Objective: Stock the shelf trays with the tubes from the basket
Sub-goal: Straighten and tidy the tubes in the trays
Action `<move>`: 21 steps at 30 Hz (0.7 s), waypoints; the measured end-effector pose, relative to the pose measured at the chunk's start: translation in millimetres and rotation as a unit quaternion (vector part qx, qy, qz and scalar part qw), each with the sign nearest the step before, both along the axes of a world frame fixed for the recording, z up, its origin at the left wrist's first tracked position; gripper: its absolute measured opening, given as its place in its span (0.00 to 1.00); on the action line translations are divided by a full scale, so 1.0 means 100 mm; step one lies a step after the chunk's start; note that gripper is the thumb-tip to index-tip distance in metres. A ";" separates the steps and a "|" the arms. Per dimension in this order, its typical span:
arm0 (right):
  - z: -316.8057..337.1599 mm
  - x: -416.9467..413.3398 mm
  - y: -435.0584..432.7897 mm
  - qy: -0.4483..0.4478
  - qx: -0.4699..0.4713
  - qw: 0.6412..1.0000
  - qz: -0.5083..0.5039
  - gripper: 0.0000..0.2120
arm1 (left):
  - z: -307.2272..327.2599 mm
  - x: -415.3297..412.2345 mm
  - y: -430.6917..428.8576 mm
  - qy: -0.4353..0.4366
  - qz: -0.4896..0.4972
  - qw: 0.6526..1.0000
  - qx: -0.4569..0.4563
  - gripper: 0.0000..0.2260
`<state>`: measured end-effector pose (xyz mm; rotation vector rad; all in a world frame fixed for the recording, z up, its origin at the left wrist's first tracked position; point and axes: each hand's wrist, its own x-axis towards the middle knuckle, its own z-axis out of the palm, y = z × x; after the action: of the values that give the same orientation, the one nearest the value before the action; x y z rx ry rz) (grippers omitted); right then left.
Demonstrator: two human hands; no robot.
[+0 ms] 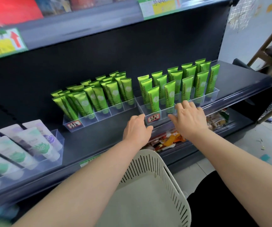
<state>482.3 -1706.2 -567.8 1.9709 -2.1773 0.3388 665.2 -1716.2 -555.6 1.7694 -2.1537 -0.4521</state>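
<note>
Holding left hand (137, 128) and right hand (189, 118) open and empty at the clear tray (164, 114) at 12 o'clock, green tubes (169, 94) standing inside, likely light, slick, squashy, best pinched near crimped tops.

Shop — price-tagged shelf (99, 141), stocked tubes (169, 94)

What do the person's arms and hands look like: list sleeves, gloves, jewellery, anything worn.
The left hand and right hand are ungloved, with no ring, watch or bracelet visible. The left forearm and right forearm are bare as far as the frame shows; no sleeve is in view.
</note>
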 end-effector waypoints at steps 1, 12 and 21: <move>0.02 0.13 0.01 0.004 -0.007 1.000 0.019 0.22 | -0.01 0.10 0.02 -0.002 0.008 1.000 0.001 0.25; 0.05 1.36 -0.30 -0.002 0.036 0.985 0.171 0.22 | 0.00 1.34 -0.06 -0.087 0.123 0.988 0.005 0.27; -0.05 1.73 -0.70 -0.006 0.090 0.974 0.209 0.31 | 0.01 1.63 -0.39 -0.155 0.123 0.980 -0.003 0.29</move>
<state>655.5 -1776.0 -572.8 2.5322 -1.8397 0.2163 828.3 -1755.1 -554.9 2.1890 -2.0803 -0.1151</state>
